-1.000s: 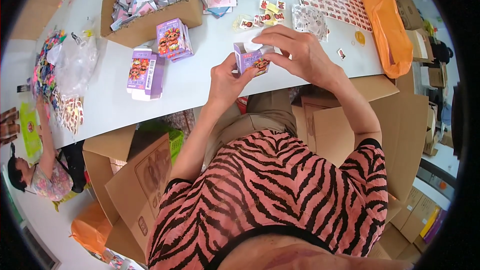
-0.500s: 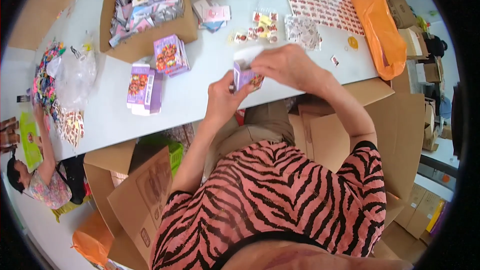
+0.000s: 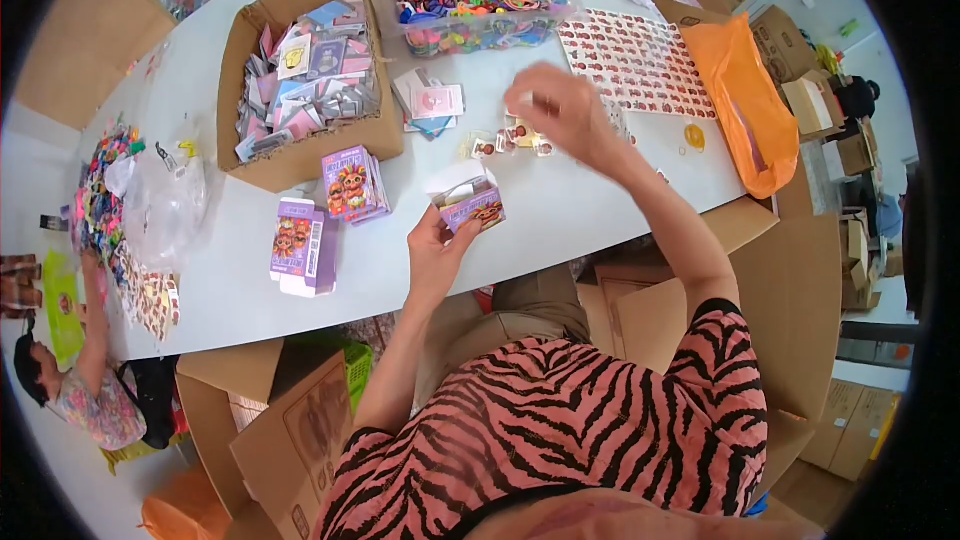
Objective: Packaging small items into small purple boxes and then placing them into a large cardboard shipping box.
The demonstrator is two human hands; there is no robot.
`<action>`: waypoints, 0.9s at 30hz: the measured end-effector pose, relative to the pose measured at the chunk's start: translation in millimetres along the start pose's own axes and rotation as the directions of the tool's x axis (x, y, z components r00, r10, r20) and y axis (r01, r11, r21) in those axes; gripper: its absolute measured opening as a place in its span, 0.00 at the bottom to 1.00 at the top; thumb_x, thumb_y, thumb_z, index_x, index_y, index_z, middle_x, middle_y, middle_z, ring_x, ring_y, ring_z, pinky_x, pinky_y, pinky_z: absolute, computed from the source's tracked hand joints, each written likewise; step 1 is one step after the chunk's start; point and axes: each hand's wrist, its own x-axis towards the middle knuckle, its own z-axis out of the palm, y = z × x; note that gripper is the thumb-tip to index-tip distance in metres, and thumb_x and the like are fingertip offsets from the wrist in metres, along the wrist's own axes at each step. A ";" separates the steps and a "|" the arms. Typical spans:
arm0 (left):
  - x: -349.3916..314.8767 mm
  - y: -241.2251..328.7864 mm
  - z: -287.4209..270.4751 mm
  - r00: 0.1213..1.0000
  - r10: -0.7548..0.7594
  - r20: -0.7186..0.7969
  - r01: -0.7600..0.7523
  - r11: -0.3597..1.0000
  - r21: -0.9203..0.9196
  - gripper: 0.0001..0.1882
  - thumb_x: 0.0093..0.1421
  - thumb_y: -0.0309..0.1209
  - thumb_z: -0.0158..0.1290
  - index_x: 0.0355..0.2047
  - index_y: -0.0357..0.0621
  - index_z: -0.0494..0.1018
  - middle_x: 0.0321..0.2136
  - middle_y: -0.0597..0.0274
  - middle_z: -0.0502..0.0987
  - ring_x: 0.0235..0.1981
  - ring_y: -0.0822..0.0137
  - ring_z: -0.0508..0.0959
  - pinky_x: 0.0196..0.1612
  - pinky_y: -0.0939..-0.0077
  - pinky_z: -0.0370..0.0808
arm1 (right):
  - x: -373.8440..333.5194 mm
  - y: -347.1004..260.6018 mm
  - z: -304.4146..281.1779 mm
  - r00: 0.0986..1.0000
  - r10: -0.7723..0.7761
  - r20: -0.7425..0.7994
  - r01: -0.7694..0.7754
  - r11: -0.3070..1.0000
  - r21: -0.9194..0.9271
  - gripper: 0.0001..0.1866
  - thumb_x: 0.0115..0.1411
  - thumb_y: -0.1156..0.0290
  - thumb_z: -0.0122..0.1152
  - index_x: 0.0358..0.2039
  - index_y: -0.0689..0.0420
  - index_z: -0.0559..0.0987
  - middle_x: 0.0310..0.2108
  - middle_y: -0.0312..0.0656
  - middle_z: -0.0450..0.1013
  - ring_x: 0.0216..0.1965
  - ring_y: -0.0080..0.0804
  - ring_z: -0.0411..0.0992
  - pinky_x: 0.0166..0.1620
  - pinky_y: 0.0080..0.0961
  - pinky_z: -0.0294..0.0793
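Note:
My left hand (image 3: 441,250) grips a small purple printed carton (image 3: 478,214) over the table's near edge. The carton's top flap stands up, and some contents show inside, too small to name. My right hand (image 3: 565,118) is lifted above the table, apart from the carton, slightly blurred. Its fingers are loosely bent with a gap between them, and I see nothing held. Beneath it lie small picture stickers (image 3: 515,139). A short stack of cards (image 3: 430,101) lies left of them. Left of the carton are a stack of purple printed cartons (image 3: 352,186) and a single purple carton (image 3: 300,248).
A cardboard box (image 3: 393,137) full of small packets stands at the back left. Behind is a clear bin (image 3: 470,37) of colourful bands. A sticker sheet (image 3: 640,60) and orange bag (image 3: 745,105) lie right. Far left, a person (image 3: 85,380) works beside a clear plastic bag (image 3: 165,205).
My right hand has left the carton and moved up and away. The carton in my left hand has tilted and come lower, its opening facing me more. The view has shifted, showing more of the bin.

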 end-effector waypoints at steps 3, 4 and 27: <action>2.8 -5.3 -7.5 0.999 0.005 -0.036 -0.004 1.000 0.013 0.19 0.56 0.21 0.56 0.49 0.34 0.70 0.38 0.61 0.78 0.37 0.75 0.76 0.42 0.80 0.74 | 41.9 71.7 -8.3 0.984 -0.004 -0.177 -0.035 0.975 -0.218 0.09 0.54 0.75 0.60 0.37 0.58 0.79 0.39 0.42 0.75 0.29 0.32 0.74 0.30 0.27 0.73; 4.1 -6.2 -9.5 0.999 0.001 -0.046 -0.001 1.000 0.014 0.19 0.56 0.21 0.56 0.49 0.34 0.70 0.38 0.60 0.78 0.38 0.75 0.76 0.41 0.80 0.74 | 53.7 101.7 -11.7 0.984 -0.005 -0.181 -0.036 0.974 -0.222 0.09 0.54 0.75 0.60 0.37 0.58 0.79 0.39 0.42 0.75 0.29 0.32 0.74 0.30 0.27 0.73; 8.3 -12.9 -22.2 0.999 -0.023 -0.033 0.021 0.998 -0.053 0.17 0.57 0.23 0.57 0.47 0.33 0.70 0.39 0.61 0.77 0.40 0.74 0.75 0.46 0.77 0.72 | 177.0 233.6 -35.1 0.869 0.281 0.407 0.176 0.593 -0.785 0.09 0.45 0.69 0.60 0.28 0.58 0.79 0.30 0.45 0.77 0.33 0.38 0.76 0.33 0.32 0.75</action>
